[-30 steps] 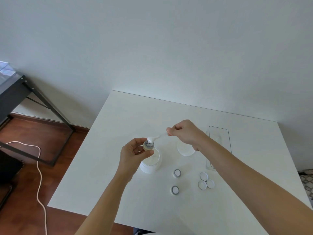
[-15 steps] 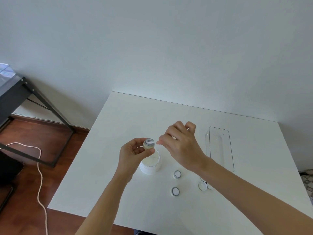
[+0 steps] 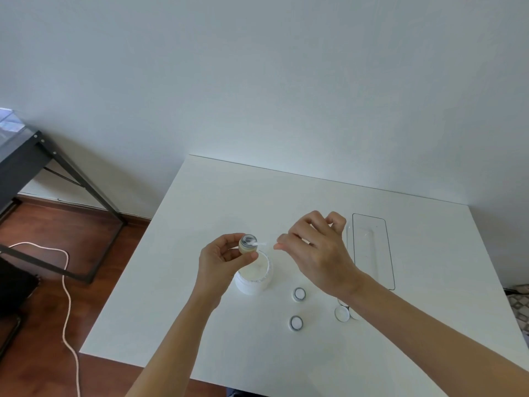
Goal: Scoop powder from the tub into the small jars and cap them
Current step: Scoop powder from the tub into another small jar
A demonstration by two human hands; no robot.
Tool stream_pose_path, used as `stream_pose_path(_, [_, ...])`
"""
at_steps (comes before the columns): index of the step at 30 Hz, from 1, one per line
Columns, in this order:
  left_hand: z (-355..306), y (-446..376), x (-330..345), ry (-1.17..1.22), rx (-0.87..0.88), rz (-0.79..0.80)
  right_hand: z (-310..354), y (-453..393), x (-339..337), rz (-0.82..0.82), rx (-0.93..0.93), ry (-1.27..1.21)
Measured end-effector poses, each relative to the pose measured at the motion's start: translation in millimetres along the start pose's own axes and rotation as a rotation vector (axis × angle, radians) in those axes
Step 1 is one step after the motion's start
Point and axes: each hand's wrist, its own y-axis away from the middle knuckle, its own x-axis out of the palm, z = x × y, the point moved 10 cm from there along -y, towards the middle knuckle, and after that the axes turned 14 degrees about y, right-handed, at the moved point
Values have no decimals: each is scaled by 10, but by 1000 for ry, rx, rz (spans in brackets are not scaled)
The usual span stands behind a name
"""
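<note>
Powder tub (image 3: pixel 253 277) sits open on the white table (image 3: pixel 229 196) while the left hand (image 3: pixel 220 260) pinches a small jar (image 3: pixel 248 244) above it and the right hand (image 3: pixel 317 253) grips a white scoop (image 3: pixel 259 243) tipped into the jar's mouth; best kept over the tub, tipping slowly.

Single head-worn wide-angle view, looking forward and down. White table (image 3: pixel 400 353) fills lower frame, close; wall (image 3: pixel 257 81) beyond, floor (image 3: pixel 43 339) at left.
</note>
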Motion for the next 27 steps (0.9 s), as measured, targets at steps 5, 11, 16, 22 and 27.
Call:
stream_pose_path(5, [8, 22, -143, -18, 12, -42, -452, 187, 373, 245, 474, -235])
stream_pose_path(11, [28, 85, -328, -22, 21, -85, -151, 502, 1098, 649, 398, -163])
stream_pose_path(16, [22, 160, -428, -56, 20, -109, 447, 572, 1529, 891, 11, 41])
stream_pose_path(22, [-16, 227, -527, -60, 33, -131, 662, 756, 1795, 1086, -33, 58])
stream_pose_path(27, [3, 239, -569, -64, 27, -135, 271, 871, 1812, 1133, 367, -73])
